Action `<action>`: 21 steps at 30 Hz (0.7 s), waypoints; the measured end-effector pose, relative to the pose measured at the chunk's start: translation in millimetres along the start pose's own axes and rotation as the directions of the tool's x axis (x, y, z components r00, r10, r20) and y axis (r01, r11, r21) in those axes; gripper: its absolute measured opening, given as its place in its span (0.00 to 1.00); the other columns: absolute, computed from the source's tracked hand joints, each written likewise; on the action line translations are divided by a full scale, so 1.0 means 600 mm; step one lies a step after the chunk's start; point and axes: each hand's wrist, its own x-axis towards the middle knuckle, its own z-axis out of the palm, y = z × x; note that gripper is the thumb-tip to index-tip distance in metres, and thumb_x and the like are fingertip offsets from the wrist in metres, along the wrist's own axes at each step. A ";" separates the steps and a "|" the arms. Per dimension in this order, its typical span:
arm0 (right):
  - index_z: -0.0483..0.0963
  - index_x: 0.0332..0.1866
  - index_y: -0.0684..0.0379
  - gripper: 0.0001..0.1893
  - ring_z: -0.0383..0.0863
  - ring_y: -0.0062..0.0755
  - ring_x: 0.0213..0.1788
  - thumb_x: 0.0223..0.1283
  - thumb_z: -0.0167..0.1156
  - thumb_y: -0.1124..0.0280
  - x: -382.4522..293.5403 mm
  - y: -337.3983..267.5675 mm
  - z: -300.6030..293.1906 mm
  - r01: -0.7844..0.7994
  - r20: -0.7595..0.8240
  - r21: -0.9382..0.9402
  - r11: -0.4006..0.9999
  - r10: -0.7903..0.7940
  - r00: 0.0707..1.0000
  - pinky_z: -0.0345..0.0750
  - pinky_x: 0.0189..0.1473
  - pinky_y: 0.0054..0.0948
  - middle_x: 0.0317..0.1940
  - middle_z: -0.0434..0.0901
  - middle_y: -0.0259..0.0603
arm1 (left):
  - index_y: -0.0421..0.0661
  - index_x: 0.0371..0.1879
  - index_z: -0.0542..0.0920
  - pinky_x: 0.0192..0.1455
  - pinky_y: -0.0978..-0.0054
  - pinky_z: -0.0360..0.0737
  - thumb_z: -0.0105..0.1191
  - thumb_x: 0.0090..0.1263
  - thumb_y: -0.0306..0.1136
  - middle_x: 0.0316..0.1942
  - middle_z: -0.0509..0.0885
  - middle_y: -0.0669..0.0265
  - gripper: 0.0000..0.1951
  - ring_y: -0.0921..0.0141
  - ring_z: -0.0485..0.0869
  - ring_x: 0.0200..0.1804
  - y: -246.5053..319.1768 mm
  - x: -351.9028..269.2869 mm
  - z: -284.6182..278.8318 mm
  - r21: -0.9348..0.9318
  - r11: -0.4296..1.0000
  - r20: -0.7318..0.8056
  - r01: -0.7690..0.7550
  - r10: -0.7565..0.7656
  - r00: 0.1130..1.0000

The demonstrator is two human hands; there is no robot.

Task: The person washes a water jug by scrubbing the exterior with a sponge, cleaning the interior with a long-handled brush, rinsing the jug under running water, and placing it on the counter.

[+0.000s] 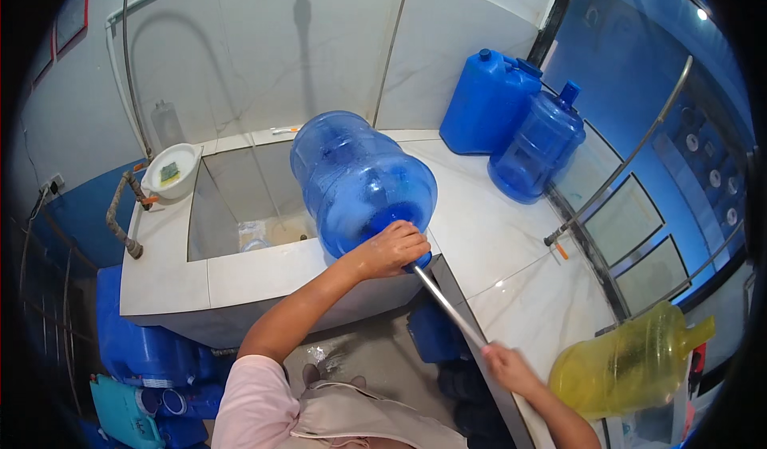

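Note:
A large blue water jug (pixel 359 167) lies tilted over the near right rim of a tiled sink (pixel 257 275), its neck towards me. My left hand (pixel 395 248) is closed around the neck. A metal rod (pixel 449 308) runs out of the jug's mouth, and my right hand (pixel 509 365) grips its outer end. What is on the rod's inner end cannot be made out clearly through the wet blue plastic. Water and foam lie on the sink floor under a thin stream.
A white basin (pixel 174 170) with a sponge (pixel 169 173) stands at the sink's left, beside a pipe faucet (pixel 123 215). On the right counter are a blue jerrycan (pixel 488 104), another blue jug (pixel 535 146) and a yellow jug (pixel 620 362). Blue containers (pixel 150 335) crowd the floor at left.

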 end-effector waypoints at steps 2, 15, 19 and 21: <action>0.64 0.33 0.55 0.18 0.58 0.26 0.07 0.71 0.43 0.51 -0.002 0.015 0.024 -0.346 0.332 0.591 0.728 0.172 0.928 0.58 0.09 0.25 0.11 0.65 0.34 | 0.44 0.43 0.73 0.60 0.60 0.67 0.63 0.43 0.24 0.43 0.77 0.63 0.24 0.61 0.74 0.52 0.004 0.009 0.008 0.012 1.000 -0.009 -0.005 0.006 1.000; 0.65 0.32 0.54 0.18 0.54 0.16 0.11 0.71 0.44 0.51 0.054 -0.006 0.066 -0.427 0.409 0.687 0.588 0.172 0.896 0.52 0.11 0.21 0.13 0.59 0.27 | 0.47 0.41 0.72 0.51 0.63 0.68 0.63 0.48 0.33 0.37 0.75 0.65 0.20 0.63 0.74 0.46 0.025 0.004 -0.015 0.014 0.994 0.325 -0.108 0.098 0.941; 0.67 0.29 0.55 0.20 0.61 0.20 0.12 0.71 0.43 0.51 0.064 0.076 0.081 -0.182 0.274 0.608 0.773 0.011 0.962 0.59 0.14 0.24 0.14 0.64 0.29 | 0.47 0.41 0.72 0.51 0.64 0.68 0.65 0.46 0.34 0.38 0.76 0.66 0.22 0.63 0.75 0.47 0.004 0.021 -0.038 -0.052 0.998 0.391 -0.044 0.061 0.919; 0.69 0.26 0.56 0.22 0.68 0.23 0.15 0.72 0.42 0.52 0.072 0.064 0.048 0.228 -0.137 -0.136 0.964 -0.246 0.960 0.65 0.18 0.27 0.16 0.69 0.30 | 0.47 0.42 0.72 0.51 0.65 0.68 0.65 0.46 0.35 0.38 0.77 0.66 0.23 0.63 0.75 0.47 -0.001 0.017 -0.049 -0.079 0.996 0.386 -0.045 0.072 0.920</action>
